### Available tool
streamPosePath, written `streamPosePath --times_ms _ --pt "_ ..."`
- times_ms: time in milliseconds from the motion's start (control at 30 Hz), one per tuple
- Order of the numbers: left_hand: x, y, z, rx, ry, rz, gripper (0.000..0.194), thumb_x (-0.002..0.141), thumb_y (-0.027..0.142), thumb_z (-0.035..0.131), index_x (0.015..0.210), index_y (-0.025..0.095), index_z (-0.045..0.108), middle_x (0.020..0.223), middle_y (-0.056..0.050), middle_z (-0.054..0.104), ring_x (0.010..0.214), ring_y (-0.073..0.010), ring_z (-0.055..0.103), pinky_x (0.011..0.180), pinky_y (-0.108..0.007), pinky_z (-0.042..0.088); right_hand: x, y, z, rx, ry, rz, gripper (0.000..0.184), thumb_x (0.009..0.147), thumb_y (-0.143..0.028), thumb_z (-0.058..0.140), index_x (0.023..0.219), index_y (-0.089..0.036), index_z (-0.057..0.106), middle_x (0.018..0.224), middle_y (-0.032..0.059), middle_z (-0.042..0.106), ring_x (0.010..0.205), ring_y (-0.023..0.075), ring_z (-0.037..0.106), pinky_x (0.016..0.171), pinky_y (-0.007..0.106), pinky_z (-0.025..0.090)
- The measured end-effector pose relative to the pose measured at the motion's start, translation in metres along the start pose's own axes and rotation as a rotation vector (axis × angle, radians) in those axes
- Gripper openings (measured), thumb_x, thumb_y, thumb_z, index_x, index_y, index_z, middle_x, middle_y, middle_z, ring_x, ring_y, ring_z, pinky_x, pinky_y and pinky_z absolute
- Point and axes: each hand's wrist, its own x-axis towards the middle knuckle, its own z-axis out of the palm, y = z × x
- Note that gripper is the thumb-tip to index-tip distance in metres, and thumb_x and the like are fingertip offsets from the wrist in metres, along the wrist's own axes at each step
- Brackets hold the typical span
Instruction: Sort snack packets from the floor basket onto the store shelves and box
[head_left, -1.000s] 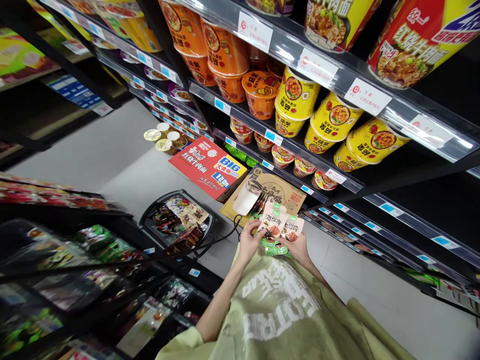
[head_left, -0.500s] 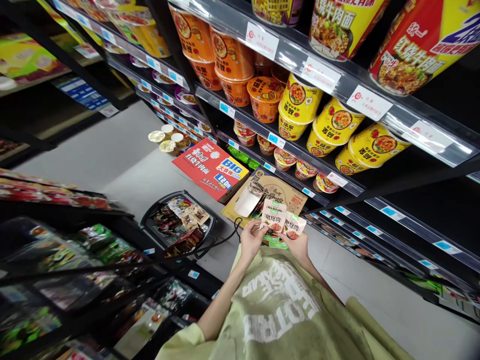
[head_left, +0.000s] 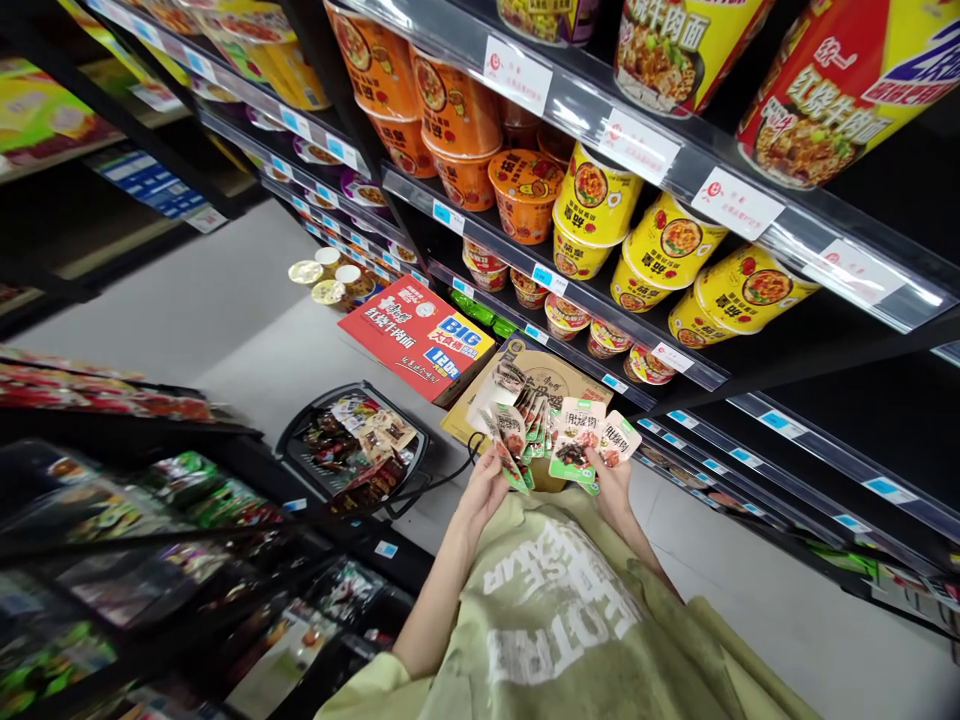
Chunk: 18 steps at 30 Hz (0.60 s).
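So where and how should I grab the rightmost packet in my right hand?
Probably pinch the rightmost packet by its upper edge, from above: it looks thin and flat, that edge fans out beyond the neighbouring packet, and the right hand holds the lower end.

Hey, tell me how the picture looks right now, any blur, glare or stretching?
Head view: the bagged goods at lower left look smeared and soft; glare streaks the upper shelf's edge strip in the head view; the head view's red-and-yellow noodle tub at top right looks stretched, probably by the wide lens; the pouches in the right hand show bold print, head view.
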Motion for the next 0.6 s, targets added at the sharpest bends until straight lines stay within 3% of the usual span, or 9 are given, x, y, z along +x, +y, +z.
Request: streamPosePath --times_ms 100,167,300,400,500,600 --pt "0.001 0.006 -0.004 -0.013 0.004 0.011 0.059 0.057 0.059 0.1 0.096 0.024 0.073 0.1 -0.006 0.079 0.097 -0.0259 0.074 0.095 -0.044 0.061 0.007 -0.003 -0.002 -0.003 0.036 -0.019 0.054 0.064 -0.043 0.095 0.109 -0.02 0.075 0.113 0.0124 0.082 0.096 0.0325 0.079 0.088 0.05 0.065" --pt "0.002 0.006 0.002 0.03 -0.01 0.003 0.057 0.06 0.058 0.098 0.097 0.023 0.073 0.098 -0.006 0.079 0.096 -0.0257 0.075 0.095 -0.044 0.061 0.008 -0.005 -0.001 -0.078 0.01 -0.041 0.052 0.059 -0.042 0.097 0.101 -0.019 0.077 0.108 0.0133 0.082 0.095 0.0333 0.078 0.088 0.05 0.065" --pt "0.001 -0.004 0.026 0.119 -0.085 -0.029 0.056 0.068 0.052 0.096 0.108 0.021 0.073 0.106 -0.009 0.079 0.102 -0.0258 0.075 0.097 -0.04 0.058 0.0 -0.002 0.009 -0.282 -0.164 -0.055 0.041 0.06 -0.044 0.095 0.087 -0.017 0.078 0.093 0.0125 0.083 0.087 0.0342 0.076 0.086 0.05 0.064" --pt "0.001 -0.01 0.034 0.119 -0.094 -0.048 0.055 0.069 0.052 0.095 0.108 0.02 0.073 0.106 -0.009 0.079 0.098 -0.0245 0.075 0.093 -0.038 0.059 -0.004 0.003 0.014 -0.301 -0.255 -0.038 0.039 0.067 -0.052 0.09 0.087 -0.02 0.08 0.093 0.0104 0.083 0.091 0.0344 0.076 0.092 0.049 0.062" --pt "0.004 -0.009 0.026 0.029 -0.028 -0.007 0.05 0.066 0.052 0.097 0.096 0.021 0.071 0.096 -0.005 0.078 0.087 -0.0189 0.074 0.088 -0.034 0.06 0.0 0.005 0.01 -0.129 -0.172 0.033 0.052 0.075 -0.067 0.081 0.099 -0.021 0.081 0.104 0.0114 0.082 0.101 0.0352 0.077 0.096 0.049 0.062" --pt "0.005 -0.005 0.011 -0.088 0.034 0.059 0.05 0.061 0.052 0.1 0.086 0.021 0.07 0.091 -0.002 0.077 0.082 -0.0162 0.072 0.085 -0.031 0.059 0.008 0.002 0.002 0.016 -0.039 0.099 0.063 0.081 -0.077 0.071 0.108 -0.02 0.079 0.106 0.0117 0.082 0.099 0.0345 0.077 0.09 0.049 0.064"
